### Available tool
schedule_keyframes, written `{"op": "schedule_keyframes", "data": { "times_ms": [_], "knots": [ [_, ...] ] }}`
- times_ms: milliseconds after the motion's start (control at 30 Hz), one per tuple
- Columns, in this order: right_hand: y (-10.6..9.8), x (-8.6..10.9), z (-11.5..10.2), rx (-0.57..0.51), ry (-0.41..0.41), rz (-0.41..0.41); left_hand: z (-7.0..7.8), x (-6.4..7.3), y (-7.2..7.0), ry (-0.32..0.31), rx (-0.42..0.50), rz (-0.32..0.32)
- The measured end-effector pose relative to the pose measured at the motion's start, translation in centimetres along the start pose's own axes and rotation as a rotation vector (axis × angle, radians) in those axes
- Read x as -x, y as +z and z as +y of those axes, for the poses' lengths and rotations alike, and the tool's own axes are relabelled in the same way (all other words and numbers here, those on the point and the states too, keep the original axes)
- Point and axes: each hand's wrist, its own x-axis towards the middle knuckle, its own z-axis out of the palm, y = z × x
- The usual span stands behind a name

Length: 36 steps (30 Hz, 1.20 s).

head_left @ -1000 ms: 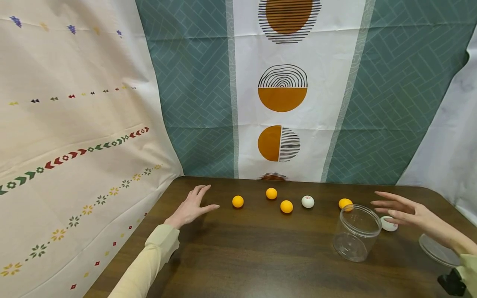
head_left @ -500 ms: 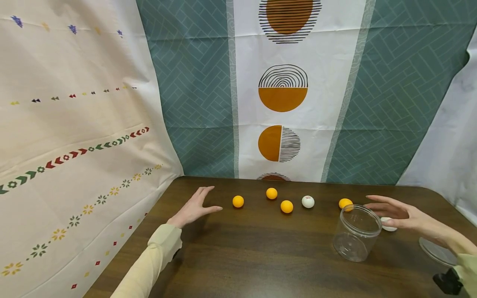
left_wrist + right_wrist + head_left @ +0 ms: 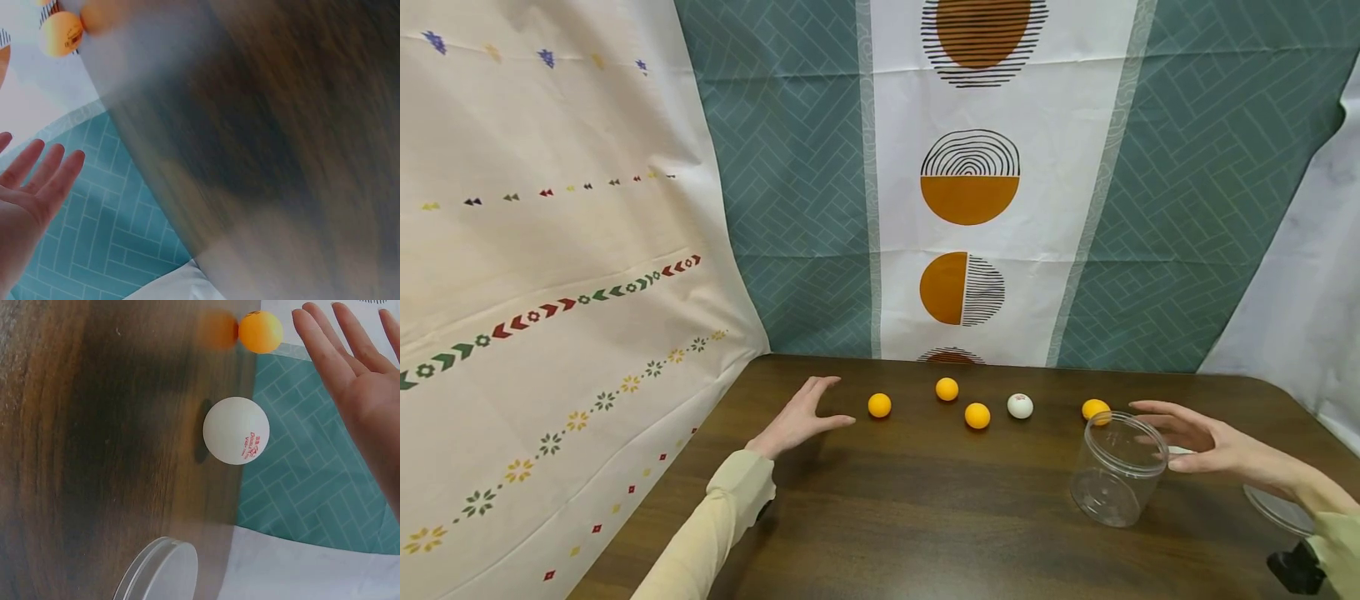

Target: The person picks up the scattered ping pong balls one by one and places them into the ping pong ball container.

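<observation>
My left hand (image 3: pixel 796 419), fingers spread, hovers at the table's far left with an orange table tennis ball (image 3: pixel 879 406) just past its fingertips. In the left wrist view an orange ball (image 3: pixel 60 34) lies beyond the fingers. At the right, my right hand (image 3: pixel 1217 446) reaches in beside a clear plastic jar (image 3: pixel 1111 500), fingers loosely bent and holding nothing. Its fingers overlap the jar's rim in the head view. A white table tennis ball (image 3: pixel 236 430) with red print rests near this hand; in the head view the hand mostly hides it.
Two orange balls (image 3: pixel 947 389) and a white ball (image 3: pixel 1019 407) lie along the back middle. Another orange ball (image 3: pixel 1095 411) sits behind the jar. A clear round lid (image 3: pixel 1277 510) lies under the right forearm. Cloths hang at the table's back edge and left side.
The right hand has moved left and slightly lower, toward the jar, covering more of the white ball. My left hand has drifted slightly right, toward the nearest orange ball.
</observation>
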Motion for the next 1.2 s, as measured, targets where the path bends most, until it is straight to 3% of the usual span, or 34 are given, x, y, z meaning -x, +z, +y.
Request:
{"op": "schedule_keyframes", "data": {
  "times_ms": [367,533,800,1000,1200],
  "knots": [
    [0.2,-0.5,0.0,-0.066,-0.058,-0.045,0.5,-0.8,0.7,0.043,0.063,0.016],
    [0.4,-0.5,0.2,-0.059,-0.049,-0.036,0.8,-1.1,1.3,0.067,0.075,0.013],
    [0.6,-1.3,0.4,-0.152,-0.140,-0.114,1.6,-1.9,2.1,0.089,0.023,-0.002],
    [0.5,-1.5,0.6,-0.166,-0.168,-0.121,1.9,-2.6,2.8,0.137,-0.034,0.019],
    [0.6,-1.7,0.7,-0.185,-0.172,-0.135,2.0,-3.1,3.3,0.129,-0.037,0.038]
  ]
}}
